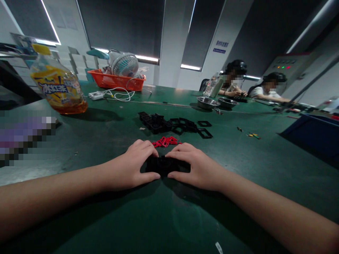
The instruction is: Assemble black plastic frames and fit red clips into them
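Note:
Between my two hands a black plastic part (162,165) rests on the green table. My left hand (137,163) grips its left side, fingers over the far edge and thumb at the near edge. From the right, my right hand (192,164) holds the same part in a like way. The part is dark, so its details are hard to make out. Just beyond my fingertips lies a small group of red plastic frames (166,141). Behind them sits a pile of black plastic parts (156,122), with some flat black frames (205,133) at its right.
A drink bottle (59,83) stands at the left. An orange basket (116,79) holds a fan (124,64), with a white cable (119,93) before it. Metal bowls (208,103) stand farther back, near two seated people. A blue bin (315,135) is at the right.

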`<state>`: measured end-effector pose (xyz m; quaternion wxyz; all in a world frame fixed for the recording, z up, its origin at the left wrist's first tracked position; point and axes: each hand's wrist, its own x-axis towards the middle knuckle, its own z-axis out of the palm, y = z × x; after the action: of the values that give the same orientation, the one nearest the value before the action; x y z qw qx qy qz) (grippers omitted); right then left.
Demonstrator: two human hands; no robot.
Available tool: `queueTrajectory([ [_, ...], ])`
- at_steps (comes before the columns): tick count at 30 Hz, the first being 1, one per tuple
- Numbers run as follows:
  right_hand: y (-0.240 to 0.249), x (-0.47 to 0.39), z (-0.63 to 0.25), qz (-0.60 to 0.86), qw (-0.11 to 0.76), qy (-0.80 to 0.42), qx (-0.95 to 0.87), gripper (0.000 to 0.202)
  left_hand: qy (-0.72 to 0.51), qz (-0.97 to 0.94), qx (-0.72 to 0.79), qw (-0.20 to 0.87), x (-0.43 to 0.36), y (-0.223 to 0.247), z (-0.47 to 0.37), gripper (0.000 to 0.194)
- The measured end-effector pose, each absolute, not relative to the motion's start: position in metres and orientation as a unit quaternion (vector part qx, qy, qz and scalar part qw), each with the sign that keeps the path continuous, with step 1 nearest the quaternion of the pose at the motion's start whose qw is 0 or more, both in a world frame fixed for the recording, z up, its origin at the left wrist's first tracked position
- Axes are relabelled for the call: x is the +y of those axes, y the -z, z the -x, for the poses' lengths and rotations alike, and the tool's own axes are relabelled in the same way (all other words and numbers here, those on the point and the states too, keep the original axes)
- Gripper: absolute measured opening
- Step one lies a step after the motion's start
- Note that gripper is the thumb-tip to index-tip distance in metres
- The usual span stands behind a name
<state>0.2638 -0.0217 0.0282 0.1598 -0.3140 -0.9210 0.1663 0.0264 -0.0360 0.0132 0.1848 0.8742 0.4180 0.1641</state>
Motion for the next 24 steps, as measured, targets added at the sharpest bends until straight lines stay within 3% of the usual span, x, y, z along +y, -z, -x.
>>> queueTrajectory([
  [24,-0.0305,-0.0213,-0.2636,0.308,0.156,-0.169,-0.923,0.036,-0.154,-0.880,0.411,0.181,-0.0369,-0.0129,-0.0252,0.031],
])
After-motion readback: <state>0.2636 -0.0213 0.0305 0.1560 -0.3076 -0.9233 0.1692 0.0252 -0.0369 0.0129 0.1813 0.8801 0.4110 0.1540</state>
